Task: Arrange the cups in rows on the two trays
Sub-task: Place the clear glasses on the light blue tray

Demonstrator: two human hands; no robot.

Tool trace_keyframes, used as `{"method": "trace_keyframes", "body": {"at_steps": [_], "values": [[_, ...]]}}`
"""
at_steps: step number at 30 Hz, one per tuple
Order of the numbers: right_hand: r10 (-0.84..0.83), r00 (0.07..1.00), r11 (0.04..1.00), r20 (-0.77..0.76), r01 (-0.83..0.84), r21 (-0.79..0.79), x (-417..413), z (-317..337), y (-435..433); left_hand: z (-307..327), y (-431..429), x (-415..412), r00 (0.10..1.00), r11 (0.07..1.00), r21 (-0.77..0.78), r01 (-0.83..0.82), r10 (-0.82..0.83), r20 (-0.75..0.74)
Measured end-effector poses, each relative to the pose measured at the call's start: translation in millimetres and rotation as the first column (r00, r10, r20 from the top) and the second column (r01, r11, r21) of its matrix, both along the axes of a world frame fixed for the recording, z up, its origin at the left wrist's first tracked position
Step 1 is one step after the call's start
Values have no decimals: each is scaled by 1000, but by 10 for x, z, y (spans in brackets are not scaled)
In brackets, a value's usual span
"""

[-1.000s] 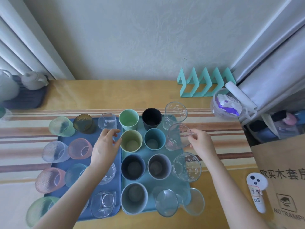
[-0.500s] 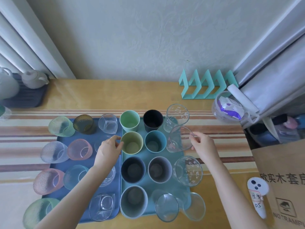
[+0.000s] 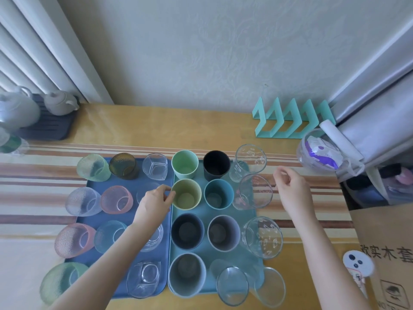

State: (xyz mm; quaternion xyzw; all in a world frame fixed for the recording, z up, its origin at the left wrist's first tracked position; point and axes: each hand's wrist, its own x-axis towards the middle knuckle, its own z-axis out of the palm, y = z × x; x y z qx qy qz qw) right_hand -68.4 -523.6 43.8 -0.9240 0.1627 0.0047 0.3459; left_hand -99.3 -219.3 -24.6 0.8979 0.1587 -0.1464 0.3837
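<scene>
The right hand point(image 3: 290, 186) has let go. A second ago its fingertips were on the rim of the clear printed glass point(image 3: 254, 192); now it hangs just to the right of that glass, clear of it, with fingers loosely curled and nothing in them. The glass stands upright on its own at the right edge of the teal tray point(image 3: 206, 257), second row from the back. It sits between two like glasses, one behind it and one in front, so that column reads as a line.

The left hand point(image 3: 154, 204) has slid from over the blue tray point(image 3: 116, 184) toward the seam between the trays. Its thumb and forefinger are drawn together at the left rim of the olive cup point(image 3: 186, 195). I cannot tell whether they nip the rim or only touch it. A clear tumbler point(image 3: 146, 191) on the blue tray shows partly behind its knuckles.

Outward from there, both trays sit side by side on the worktop point(image 3: 178, 126), each holding cups in four rows of three.

I judge the placing of the printed glass finished, and the task close to its end. What remains looks like small straightening. The olive cup may be next, and the front-right clear glass point(image 3: 270, 287) appears to stand past the teal tray's corner rather than on it.
</scene>
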Motion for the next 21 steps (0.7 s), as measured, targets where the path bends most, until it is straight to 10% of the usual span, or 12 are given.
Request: {"method": "trace_keyframes", "body": {"at_steps": [8,13,21], "values": [[305,935,916,181,-235,-325,296,132,315,99,77,270,983,991,133,-20,-5,185],[646,726,615,-237,-679,-401,717,-8,850,126,30,657,930,956,245,163,-232,286],[585,634,441,-505,-772,-458,954,-323,1175,56,-88,1008,899,852,325,409,-437,13]]}}
